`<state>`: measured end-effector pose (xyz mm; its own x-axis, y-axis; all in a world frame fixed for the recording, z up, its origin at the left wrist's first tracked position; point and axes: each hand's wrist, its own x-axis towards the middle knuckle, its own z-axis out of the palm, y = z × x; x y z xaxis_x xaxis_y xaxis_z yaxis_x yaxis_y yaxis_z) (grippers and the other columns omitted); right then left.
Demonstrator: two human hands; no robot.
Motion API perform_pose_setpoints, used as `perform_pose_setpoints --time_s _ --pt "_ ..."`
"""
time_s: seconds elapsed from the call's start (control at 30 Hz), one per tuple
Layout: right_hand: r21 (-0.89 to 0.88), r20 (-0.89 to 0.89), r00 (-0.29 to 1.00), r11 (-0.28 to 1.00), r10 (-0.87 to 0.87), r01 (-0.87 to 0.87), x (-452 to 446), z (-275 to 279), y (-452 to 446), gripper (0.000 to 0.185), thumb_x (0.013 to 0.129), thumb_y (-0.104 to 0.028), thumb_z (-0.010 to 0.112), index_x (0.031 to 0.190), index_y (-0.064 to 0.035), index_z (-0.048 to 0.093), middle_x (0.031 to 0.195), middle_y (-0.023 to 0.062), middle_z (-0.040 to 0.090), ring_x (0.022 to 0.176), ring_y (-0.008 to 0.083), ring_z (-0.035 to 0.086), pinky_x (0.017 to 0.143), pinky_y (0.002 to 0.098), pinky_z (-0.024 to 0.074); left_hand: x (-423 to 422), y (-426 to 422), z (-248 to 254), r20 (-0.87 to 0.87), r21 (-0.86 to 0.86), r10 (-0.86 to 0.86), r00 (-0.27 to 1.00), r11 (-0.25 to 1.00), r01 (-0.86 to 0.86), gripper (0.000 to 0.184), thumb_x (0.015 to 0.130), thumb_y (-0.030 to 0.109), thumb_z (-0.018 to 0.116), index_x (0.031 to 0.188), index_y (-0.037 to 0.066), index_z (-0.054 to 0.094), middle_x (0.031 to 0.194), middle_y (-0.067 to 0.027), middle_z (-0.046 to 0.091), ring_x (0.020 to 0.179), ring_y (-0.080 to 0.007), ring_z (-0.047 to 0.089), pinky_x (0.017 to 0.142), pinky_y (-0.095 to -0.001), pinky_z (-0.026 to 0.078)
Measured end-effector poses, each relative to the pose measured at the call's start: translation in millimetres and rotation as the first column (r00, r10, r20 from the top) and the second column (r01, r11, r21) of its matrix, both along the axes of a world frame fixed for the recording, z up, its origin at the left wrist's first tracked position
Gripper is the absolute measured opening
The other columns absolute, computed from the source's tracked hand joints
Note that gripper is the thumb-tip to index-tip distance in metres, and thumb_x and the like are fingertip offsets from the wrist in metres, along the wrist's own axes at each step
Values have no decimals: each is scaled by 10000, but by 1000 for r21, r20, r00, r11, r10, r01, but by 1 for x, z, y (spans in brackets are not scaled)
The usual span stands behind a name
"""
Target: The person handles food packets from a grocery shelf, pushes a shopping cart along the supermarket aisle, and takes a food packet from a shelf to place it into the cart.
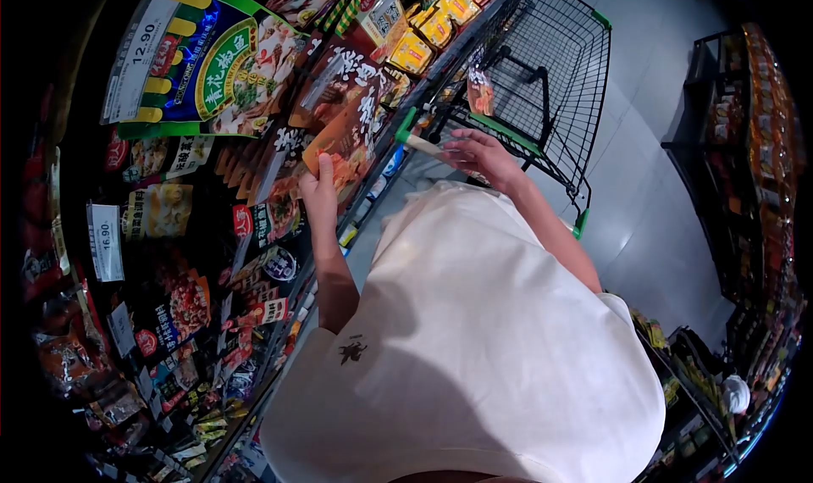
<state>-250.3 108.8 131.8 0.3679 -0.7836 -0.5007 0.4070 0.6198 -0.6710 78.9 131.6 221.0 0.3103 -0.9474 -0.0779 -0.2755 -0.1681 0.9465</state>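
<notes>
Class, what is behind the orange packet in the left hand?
Behind the orange packet in the left hand are brown packets with white lettering; whatever it covers directly cannot be seen.

L hand (318, 197) fingers partly hidden behind orange pkt (345, 163), R-side shelf pkts (754, 119) blurred.

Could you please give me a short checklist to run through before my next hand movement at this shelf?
1. Left hand has hold of the orange packet: ok, the thumb presses on its edge.
2. Packet is free of the packets around it: cannot tell, they overlap.
3. Right hand is closed round the cart handle: not ok, its fingers are loosely open.
4. Cart stands close by: ok, it is beside the shelf.
5. Cart has room: ok, much bare wire shows.
6. Packet's price is known: cannot tell which tag is its own.
</notes>
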Motion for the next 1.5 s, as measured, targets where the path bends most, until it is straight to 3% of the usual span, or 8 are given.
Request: perform_pose_setpoints --time_s 0.17,0.33,0.47,0.77,1.07,1.2,1.4,1.5 --pt "-67 -56 998 997 33 -37 8 1 -2 338 1077 -174 559 1391 -52 527 1297 100 695 1142 197 706 923 310 576 2 -16 -42 -22 94 49 999 994 -46 490 1070 420 617 1044 -65 682 915 -38 689 831 -98 570 783 -300 481" --pt "-69 -88 994 995 59 -65 6 -1 -1 359 1073 -174 574 1402 -42 524 1305 101 684 1149 213 701 958 330 567 4 -32 -72 -300 88 52 953 996 -27 510 1078 422 607 1334 -18 621 1267 -44 648 1139 -119 581 990 -296 450" --pt "-88 -57 998 996 22 -27 3 1 1 370 1069 -189 589 1401 -34 531 1325 107 666 1158 233 697 987 356 566 3 -43 -72 -483 25 61 874 998 -56 512 1072 423 615 1349 -8 608 1283 -51 641 1141 -134 598 1003 -304 469" --pt "-60 -76 997 998 -18 13 -6 -5 6 392 1072 -191 581 1428 -35 528 1318 115 676 1176 241 692 983 375 573 22 -54 -89 -455 45 -20 890 998 45 545 1072 445 605 1337 -31 601 1272 -69 631 1147 -145 595 1026 -320 471" --pt "-54 -83 996 998 -39 35 -6 -5 5 405 1073 -195 578 1437 -28 517 1303 112 687 1170 236 697 959 359 576 15 -54 -70 -501 128 103 860 991 -44 596 1057 447 631 1399 -37 563 1384 -96 598 1241 -154 555 1091 -347 426" --pt "-58 -101 995 998 -22 17 -4 -5 2 418 1068 -206 585 1439 -25 514 1308 110 683 1178 234 693 955 350 574 17 -58 -89 -467 67 84 880 996 -59 446 1054 456 640 1108 14 672 1012 11 617 946 -82 527 905 -284 433" --pt "-55 -96 995 998 -23 17 -3 -7 1 427 1067 -205 581 1448 -26 509 1314 107 683 1181 227 692 953 342 572 13 -46 -103 -373 65 86 924 996 -67 465 1051 481 636 947 28 635 843 43 514 786 -87 444 742 -292 415" --pt "-43 -110 994 999 -18 13 -4 -6 1 415 1069 -194 572 1446 -29 513 1311 103 687 1173 224 694 949 338 572 13 -41 -111 -364 68 86 928 996 -66 467 1068 459 613 1021 -3 668 890 24 594 820 -82 500 762 -279 440"
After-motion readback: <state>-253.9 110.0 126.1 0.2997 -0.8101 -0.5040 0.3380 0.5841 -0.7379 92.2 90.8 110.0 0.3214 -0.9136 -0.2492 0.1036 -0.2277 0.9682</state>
